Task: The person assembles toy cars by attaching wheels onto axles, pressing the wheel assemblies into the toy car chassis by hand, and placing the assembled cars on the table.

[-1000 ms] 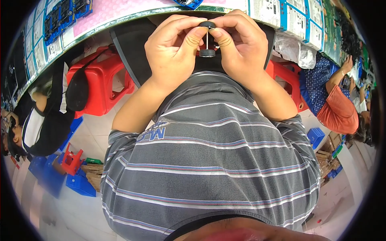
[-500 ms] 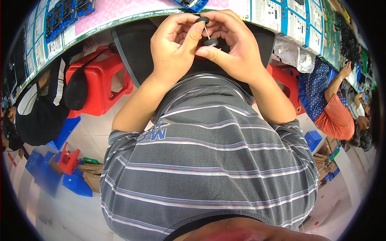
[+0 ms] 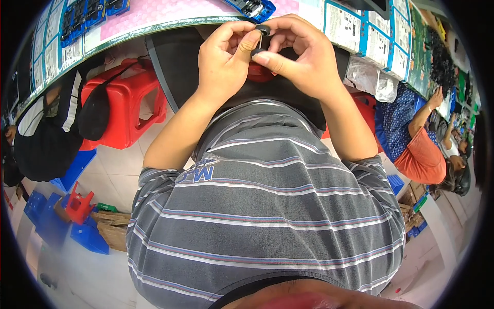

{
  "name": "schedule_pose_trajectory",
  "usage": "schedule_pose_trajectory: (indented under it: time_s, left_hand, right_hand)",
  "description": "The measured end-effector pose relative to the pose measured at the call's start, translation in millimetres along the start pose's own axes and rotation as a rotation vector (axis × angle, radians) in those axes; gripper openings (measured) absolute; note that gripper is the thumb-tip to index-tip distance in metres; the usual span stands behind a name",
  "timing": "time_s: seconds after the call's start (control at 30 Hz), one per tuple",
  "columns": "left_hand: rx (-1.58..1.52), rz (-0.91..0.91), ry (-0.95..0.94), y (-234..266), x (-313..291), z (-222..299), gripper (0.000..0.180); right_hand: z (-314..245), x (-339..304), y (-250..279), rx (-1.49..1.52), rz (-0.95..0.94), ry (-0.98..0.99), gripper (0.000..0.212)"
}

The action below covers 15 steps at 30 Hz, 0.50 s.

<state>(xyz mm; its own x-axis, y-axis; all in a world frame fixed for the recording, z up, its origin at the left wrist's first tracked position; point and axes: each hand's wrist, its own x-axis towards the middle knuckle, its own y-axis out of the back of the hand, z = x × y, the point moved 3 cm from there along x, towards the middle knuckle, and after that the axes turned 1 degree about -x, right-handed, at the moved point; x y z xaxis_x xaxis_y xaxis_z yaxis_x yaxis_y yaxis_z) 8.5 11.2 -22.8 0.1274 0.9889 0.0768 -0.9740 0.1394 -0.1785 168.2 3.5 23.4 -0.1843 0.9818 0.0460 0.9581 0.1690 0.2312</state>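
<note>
Just in front of the table edge, my two hands hold a small wheel-and-axle set, a thin metal axle [image 3: 260,41] with a black wheel at each end. My left hand [image 3: 225,64] is closed, its thumb and forefinger pinching near the upper wheel [image 3: 263,30]. The fingers of my right hand [image 3: 307,62] curl around the same set. Its forefinger reaches the upper wheel, and its thumb presses beside the lower wheel [image 3: 256,52], which that thumb partly covers. A blue toy-car chassis [image 3: 254,8] lies on the table beyond my fingertips.
More blue chassis [image 3: 85,19] stand in a row on the far left of the table, by a pink bubble-wrap sheet [image 3: 154,16]. A clear plastic bag [image 3: 374,80] hangs at the right edge. Red stools [image 3: 121,105] and co-workers [image 3: 422,154] are on both sides.
The axle has swung more upright, and its lower wheel has shifted left and up under my right thumb. My view has shifted slightly, and more of the nearest chassis shows.
</note>
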Motion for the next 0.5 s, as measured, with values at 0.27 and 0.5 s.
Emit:
schedule_pose_trajectory:
  time_s: [0.27,0.5]
  left_hand:
    - [-0.073,0.038,0.171,18.2,5.2,-13.5,0.024]
    - [-0.076,0.093,0.277,24.8,6.5,-28.2,0.028]
  right_hand:
    - [-15.6,43.4,2.0,-0.569,0.274,0.138,0.042]
    - [0.9,49.5,-13.9,-0.767,0.239,0.093,0.040]
